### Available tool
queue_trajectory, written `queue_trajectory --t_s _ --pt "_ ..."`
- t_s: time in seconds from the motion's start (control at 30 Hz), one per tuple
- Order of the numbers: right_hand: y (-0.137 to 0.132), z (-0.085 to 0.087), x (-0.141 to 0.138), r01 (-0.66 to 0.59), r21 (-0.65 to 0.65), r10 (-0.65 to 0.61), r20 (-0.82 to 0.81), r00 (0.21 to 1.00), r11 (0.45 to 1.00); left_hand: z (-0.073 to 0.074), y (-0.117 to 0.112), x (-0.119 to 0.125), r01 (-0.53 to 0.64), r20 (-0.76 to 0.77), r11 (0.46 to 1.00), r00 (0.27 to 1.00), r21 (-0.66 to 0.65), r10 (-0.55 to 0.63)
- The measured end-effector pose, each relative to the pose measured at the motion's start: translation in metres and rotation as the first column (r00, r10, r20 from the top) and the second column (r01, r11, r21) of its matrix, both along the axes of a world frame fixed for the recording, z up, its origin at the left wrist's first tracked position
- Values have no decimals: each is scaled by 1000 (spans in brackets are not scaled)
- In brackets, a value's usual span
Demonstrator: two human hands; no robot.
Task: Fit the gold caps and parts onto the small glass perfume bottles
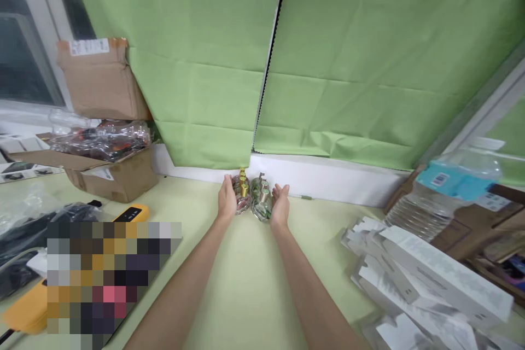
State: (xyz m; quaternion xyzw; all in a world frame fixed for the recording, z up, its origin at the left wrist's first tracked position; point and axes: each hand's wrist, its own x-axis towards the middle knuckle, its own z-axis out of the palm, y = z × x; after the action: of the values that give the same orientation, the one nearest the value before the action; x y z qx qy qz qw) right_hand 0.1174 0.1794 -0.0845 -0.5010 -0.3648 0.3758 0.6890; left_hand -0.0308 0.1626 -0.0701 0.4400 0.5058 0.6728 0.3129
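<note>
Two rows of small glass bottles stand side by side on the table, close to the wall. The left row of gold-capped bottles (243, 203) has a pinkish tint, while the silver-capped bottles (261, 210) on the right look clear to greenish. Along the outer side of the gold-capped row, my left hand (227, 198) is held upright with its fingers stretched forward, seemingly touching it. My right hand (280, 205) flanks the silver-capped row the same way, fingers extended and slightly apart. Neither hand is wrapped round a bottle. Whether the palms press on the glass is hard to tell.
Left are an open carton (127, 175) of plastic-wrapped items, a closed cardboard box (100, 82) above it, and a yellow device (137, 212). Right are stacked white boxes (443, 273) and a large water bottle (451, 186). A green curtain (205, 65) hangs behind.
</note>
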Motion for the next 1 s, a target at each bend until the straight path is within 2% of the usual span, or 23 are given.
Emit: queue_trajectory --t_s 0.17,0.47,0.67,1.0 --pt "5 -1 -2 -44 -2 44 46 998 999 -2 5 2 -4 -26 1000 1000 1 4" --pt "-3 1 -2 10 6 -11 106 994 1000 -6 4 1 -45 -35 999 998 25 46" --pt "-7 3 -2 -14 39 9 136 991 999 -6 4 2 -87 -43 996 995 25 88" --pt "-12 4 -4 3 49 -10 144 990 999 -1 -4 2 -108 -76 994 991 30 110"
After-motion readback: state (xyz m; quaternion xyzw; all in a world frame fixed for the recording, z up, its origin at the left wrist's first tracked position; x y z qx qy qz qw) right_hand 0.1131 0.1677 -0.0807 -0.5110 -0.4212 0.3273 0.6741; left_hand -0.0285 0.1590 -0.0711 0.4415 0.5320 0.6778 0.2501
